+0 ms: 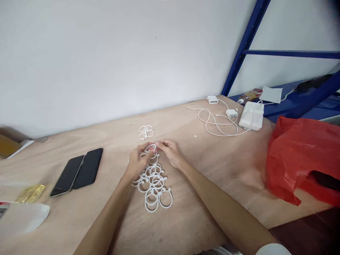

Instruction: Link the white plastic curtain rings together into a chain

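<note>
Near the middle of the table, my left hand is closed, thumb and fingers pinching a white plastic ring. From the other side, the thumb and forefinger of my right hand are pressed together at the same ring's right edge, where a small tab is. Below my hands lies a loose pile of white plastic rings, overlapping one another, each with a small knob or tab. A smaller group of white rings rests just beyond my fingers. My left hand partly covers the top of the pile.
Two dark phones lie side by side on the left, near a yellow coil. A white charging cable, chargers and a white box are at the back right. A red plastic bag hangs over the right edge beside a blue metal frame.
</note>
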`<action>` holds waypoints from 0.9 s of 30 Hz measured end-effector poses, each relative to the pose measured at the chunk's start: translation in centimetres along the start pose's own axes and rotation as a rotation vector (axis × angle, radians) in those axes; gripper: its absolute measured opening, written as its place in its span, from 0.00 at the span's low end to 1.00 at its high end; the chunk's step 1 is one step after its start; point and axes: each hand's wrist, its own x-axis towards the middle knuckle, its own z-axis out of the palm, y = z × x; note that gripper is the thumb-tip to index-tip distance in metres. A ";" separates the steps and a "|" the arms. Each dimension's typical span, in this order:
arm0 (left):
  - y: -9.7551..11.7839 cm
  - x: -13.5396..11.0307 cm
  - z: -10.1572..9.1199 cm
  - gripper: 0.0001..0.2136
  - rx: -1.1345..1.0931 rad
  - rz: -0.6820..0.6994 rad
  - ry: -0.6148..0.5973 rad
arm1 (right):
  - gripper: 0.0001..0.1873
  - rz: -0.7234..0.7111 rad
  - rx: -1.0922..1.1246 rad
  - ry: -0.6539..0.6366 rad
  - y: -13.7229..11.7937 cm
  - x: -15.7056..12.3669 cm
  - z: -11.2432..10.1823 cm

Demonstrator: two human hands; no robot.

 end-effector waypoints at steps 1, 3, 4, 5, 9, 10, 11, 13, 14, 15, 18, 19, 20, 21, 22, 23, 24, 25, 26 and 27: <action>0.2 0.0 0.0 0.19 -0.020 -0.006 -0.032 | 0.11 -0.008 -0.018 0.016 0.1 0.0 -0.1; 0.4 -0.1 0.1 0.19 -0.069 -0.016 -0.086 | 0.12 -0.013 -0.048 0.040 0.3 0.0 -0.2; 0.4 -0.1 0.0 0.19 -0.082 -0.020 -0.100 | 0.12 -0.008 -0.056 0.041 0.4 0.1 -0.2; 0.4 -0.1 -0.1 0.19 -0.077 -0.022 -0.103 | 0.11 0.000 -0.059 0.034 0.4 0.1 -0.2; 0.2 0.5 -1.9 0.19 0.016 -0.021 -0.103 | 0.07 0.015 -0.111 -0.027 0.4 0.0 -0.1; 0.0 1.0 -2.5 0.19 0.012 -0.010 -0.132 | 0.06 0.013 -0.143 -0.046 0.3 0.0 -0.1; -0.3 1.6 -3.2 0.18 -0.002 -0.008 -0.138 | 0.06 0.009 -0.179 -0.066 0.3 -0.1 0.0; -1.3 3.0 -4.1 0.17 0.098 0.019 0.017 | 0.06 -0.004 -0.243 -0.099 0.3 -0.2 0.1; -1.9 3.8 -4.4 0.15 0.203 0.026 0.095 | 0.07 -0.012 -0.266 -0.102 0.3 -0.3 0.1; -2.7 4.6 -4.6 0.15 0.311 0.027 0.141 | 0.08 -0.022 -0.281 -0.095 0.3 -0.3 0.1; -5.2 6.4 -4.3 0.19 0.628 0.066 0.073 | 0.10 -0.042 -0.293 -0.055 0.4 -0.2 0.1; -5.9 6.8 -4.1 0.18 0.706 0.091 0.025 | 0.10 -0.045 -0.294 -0.049 0.4 -0.2 0.1; -6.4 7.0 -3.9 0.17 0.761 0.113 -0.016 | 0.10 -0.046 -0.295 -0.048 0.4 -0.2 0.0; -6.9 7.2 -3.7 0.16 0.794 0.133 -0.046 | 0.09 -0.047 -0.297 -0.048 0.5 -0.1 0.0; -7.1 7.2 -3.6 0.16 0.813 0.154 -0.059 | 0.09 -0.048 -0.299 -0.048 0.5 -0.1 0.0; -7.2 7.3 -3.6 0.16 0.824 0.172 -0.067 | 0.09 -0.049 -0.299 -0.047 0.6 -0.1 0.0; -7.1 7.3 -3.6 0.15 0.824 0.177 -0.073 | 0.09 -0.051 -0.299 -0.044 0.6 -0.1 0.0; -7.0 7.4 -3.7 0.15 0.817 0.169 -0.079 | 0.09 -0.051 -0.297 -0.043 0.6 -0.1 0.0; -6.7 7.4 -3.8 0.15 0.809 0.150 -0.089 | 0.09 -0.050 -0.296 -0.043 0.5 -0.1 0.1; -6.4 7.5 -4.0 0.14 0.799 0.122 -0.099 | 0.09 -0.049 -0.294 -0.044 0.5 -0.1 0.1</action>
